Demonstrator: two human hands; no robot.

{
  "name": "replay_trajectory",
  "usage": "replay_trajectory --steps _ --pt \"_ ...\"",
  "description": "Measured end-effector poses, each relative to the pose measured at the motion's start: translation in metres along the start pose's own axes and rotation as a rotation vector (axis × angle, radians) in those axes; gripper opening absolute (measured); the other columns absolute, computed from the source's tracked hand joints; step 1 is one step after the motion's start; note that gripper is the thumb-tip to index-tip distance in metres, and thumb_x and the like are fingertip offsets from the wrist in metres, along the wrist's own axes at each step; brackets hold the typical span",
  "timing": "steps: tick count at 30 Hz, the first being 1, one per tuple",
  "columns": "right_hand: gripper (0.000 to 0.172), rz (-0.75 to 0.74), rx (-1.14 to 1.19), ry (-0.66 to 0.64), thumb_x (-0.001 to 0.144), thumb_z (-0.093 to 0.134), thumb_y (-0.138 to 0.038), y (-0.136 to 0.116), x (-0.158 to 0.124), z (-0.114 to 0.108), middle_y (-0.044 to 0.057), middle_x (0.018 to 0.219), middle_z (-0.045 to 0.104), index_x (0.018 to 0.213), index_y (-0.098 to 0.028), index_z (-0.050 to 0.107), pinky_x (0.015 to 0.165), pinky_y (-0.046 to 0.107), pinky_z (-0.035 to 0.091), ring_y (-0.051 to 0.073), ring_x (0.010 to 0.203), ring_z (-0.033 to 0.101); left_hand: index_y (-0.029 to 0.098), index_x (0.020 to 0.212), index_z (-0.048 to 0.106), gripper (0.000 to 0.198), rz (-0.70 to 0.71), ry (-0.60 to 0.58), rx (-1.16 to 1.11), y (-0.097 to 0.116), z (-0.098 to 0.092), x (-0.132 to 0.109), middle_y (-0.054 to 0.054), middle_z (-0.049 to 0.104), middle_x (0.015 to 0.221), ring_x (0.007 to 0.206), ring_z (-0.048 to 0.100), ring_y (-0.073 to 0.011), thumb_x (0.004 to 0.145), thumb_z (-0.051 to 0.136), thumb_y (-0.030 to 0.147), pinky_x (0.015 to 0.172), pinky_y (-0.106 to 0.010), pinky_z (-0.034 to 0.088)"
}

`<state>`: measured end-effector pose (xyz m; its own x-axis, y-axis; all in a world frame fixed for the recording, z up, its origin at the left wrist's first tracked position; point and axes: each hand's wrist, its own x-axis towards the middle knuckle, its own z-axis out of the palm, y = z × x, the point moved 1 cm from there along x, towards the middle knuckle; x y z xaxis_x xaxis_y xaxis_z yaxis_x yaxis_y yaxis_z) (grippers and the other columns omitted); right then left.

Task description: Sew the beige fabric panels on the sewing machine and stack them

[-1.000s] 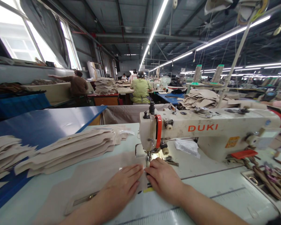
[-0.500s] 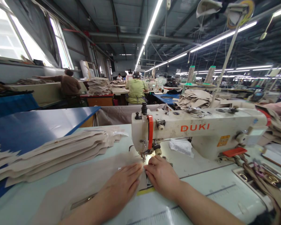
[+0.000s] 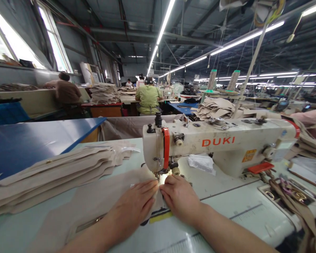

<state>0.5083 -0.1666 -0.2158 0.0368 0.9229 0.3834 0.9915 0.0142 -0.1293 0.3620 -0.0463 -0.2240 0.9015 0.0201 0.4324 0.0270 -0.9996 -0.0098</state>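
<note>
A beige fabric piece (image 3: 94, 196) lies on the pale sewing table (image 3: 216, 221), its right edge under the needle area of a white sewing machine (image 3: 189, 135). My left hand (image 3: 137, 198) rests flat on this fabric, fingers stretched toward the presser foot (image 3: 158, 176). On the other side, my right hand (image 3: 179, 196) has its fingers curled and pinched at the fabric's edge, just in front of the needle area. The two hands' fingertips nearly meet. Fabric under my right fingers is mostly hidden.
A stack of cut beige pieces (image 3: 68, 168) lies at the left. A white packet (image 3: 201, 163) sits under the machine arm. To the right, a recessed tray (image 3: 284, 196) holds metal rings and straps. A person in green (image 3: 148, 98) sits ahead; a pink sleeve (image 3: 312, 116) shows at far right.
The fabric's near edge has slid forward toward the needle, uncovering more of the yellow strip. Both hands keep nearly the same pose. The camera view has turned slightly right and down.
</note>
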Motion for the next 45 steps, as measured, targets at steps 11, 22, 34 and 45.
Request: replay_trajectory --steps 11,22,34,45 --pt "0.02 -0.012 -0.023 0.0 0.094 0.049 -0.017 -0.002 -0.003 -0.001 0.005 0.084 0.063 0.087 -0.018 0.067 0.077 0.029 0.041 0.019 0.082 0.054 0.019 0.125 0.06 0.037 -0.052 -0.023 -0.025 0.0 -0.001 0.0 -0.006 0.066 0.125 0.113 0.062 -0.0209 0.098 0.038 0.029 0.098 -0.037 0.052" --pt "0.022 -0.012 -0.068 -0.046 0.094 0.049 -0.016 -0.004 0.0 -0.005 0.006 0.082 0.063 0.081 -0.016 0.066 0.075 0.03 0.041 0.019 0.079 0.053 0.021 0.125 0.061 0.036 -0.108 -0.078 -0.104 -0.014 0.006 0.006 -0.007 0.063 0.129 0.118 0.059 -0.0231 0.097 0.041 0.03 0.103 -0.04 0.048" --pt "0.021 -0.028 0.074 0.051 0.091 0.052 -0.014 -0.007 -0.01 -0.004 0.004 0.078 0.062 0.076 -0.018 0.065 0.076 0.028 0.041 0.019 0.081 0.053 0.02 0.131 0.057 0.039 -0.095 -0.153 -0.025 0.004 -0.012 -0.024 -0.007 0.059 0.135 0.122 0.057 -0.0216 0.096 0.043 0.027 0.106 -0.039 0.044" --pt "0.02 -0.112 0.298 0.092 0.091 0.05 -0.012 -0.011 -0.019 -0.004 0.004 0.078 0.063 0.082 -0.018 0.066 0.073 0.029 0.042 0.019 0.08 0.055 0.02 0.155 0.01 0.097 -0.215 -0.085 0.204 0.027 -0.052 -0.113 -0.012 0.022 0.158 0.141 0.029 -0.0349 0.082 0.055 0.065 0.112 -0.051 0.028"
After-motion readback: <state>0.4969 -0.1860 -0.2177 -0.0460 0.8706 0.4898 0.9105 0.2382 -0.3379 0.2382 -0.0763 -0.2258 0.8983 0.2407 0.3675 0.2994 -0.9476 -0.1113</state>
